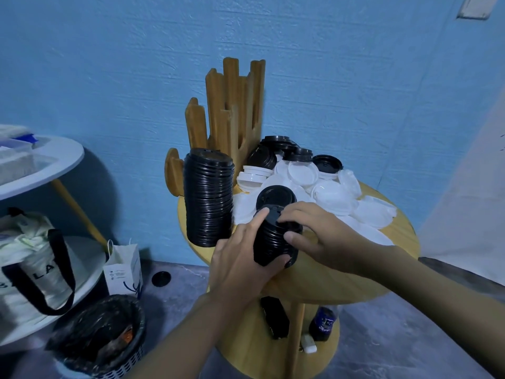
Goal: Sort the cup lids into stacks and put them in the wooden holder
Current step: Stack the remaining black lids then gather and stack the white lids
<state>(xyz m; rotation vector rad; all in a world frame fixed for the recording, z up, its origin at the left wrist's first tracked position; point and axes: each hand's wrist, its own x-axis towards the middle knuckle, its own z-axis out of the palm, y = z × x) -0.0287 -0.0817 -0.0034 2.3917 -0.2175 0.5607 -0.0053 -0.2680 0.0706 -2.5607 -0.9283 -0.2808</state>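
Head view: left hand [243,258] is gripping a short black lid stack [273,242] at the worktop's [341,277] near edge, right hand [325,236] pinching its top, beside the wooden holder's [232,105] taller stack [209,198].

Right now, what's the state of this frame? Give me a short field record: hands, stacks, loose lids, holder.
Left-hand grip: holds short stack of black plastic cup lids from its left side
Right-hand grip: fingers curled over the same stack's top lid
Tall black lid stack: upright at front of slotted wooden holder
Loose lids: white plastic lid pile, loose black lids behind
Surface: round wooden table
Stray: one black lid on floor
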